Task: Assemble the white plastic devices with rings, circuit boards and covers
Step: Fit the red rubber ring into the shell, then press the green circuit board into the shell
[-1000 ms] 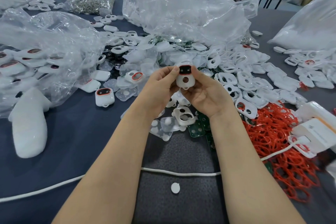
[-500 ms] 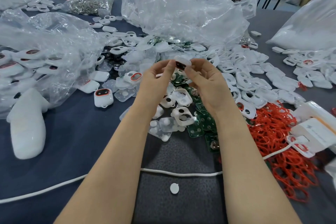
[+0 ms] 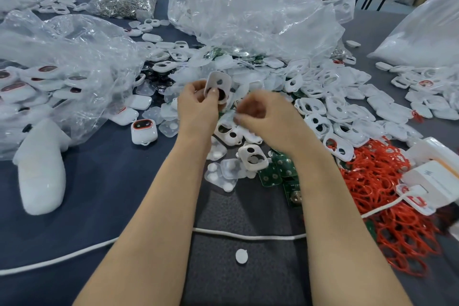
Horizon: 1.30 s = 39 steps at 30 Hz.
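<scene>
While the left hand (image 3: 197, 109) pinches a white rounded plastic device shell (image 3: 219, 81) at its one o'clock, the right hand (image 3: 263, 114), at three o'clock, curls its fingers (image 3: 244, 117), blurred; any hold cannot be told.

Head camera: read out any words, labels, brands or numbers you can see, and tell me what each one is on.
No text can be read.
Box: a small grey logo mark with a faint line of print beside it, too blurred to read.
Circuit boards: any markings are too small to read.
Nothing else shows any lettering.
</scene>
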Motion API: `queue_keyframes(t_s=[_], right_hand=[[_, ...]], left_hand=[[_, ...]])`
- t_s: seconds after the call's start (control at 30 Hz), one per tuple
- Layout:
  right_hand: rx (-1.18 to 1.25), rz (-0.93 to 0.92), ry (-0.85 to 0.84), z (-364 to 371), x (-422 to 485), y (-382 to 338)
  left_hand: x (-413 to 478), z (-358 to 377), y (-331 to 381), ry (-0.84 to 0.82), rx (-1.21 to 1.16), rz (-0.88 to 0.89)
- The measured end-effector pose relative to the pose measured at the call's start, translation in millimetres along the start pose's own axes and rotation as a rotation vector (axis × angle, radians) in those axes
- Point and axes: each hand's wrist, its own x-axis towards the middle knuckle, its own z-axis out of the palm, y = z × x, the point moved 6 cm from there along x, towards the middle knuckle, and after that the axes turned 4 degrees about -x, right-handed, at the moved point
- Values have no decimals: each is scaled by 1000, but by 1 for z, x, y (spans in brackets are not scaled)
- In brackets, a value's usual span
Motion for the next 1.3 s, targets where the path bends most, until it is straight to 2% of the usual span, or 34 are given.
queue_keyframes(t_s=[0.07,0.13,0.37,0.57,0.67,0.77,0.9,1.1,1.3], right_hand=[[-161,-10,-271,17,-6,-7],[-277,-66,-415,34,-13,-17],[-512,-137,-520,63,-19,-36],[-559,-136,-533,68,-21,-38],[-562,-78,-400,61,-14,-26],[-521,68,-93,40,0,-5],[-207,188,184,10,8,21],[151,273,284,-1,2,36],[183,289,289,-4,1,41]], left_hand=[[1,-4,5,42,-1,73],[1,-6,8,62,-36,115],[3,-13,5,120,-157,56],[3,-16,7,136,-126,85],[3,-16,7,152,-132,78],[3,-16,6,172,-134,73],[3,-14,3,155,-133,42],[-1,-4,0,35,-38,18],[-2,-2,5,0,37,98]])
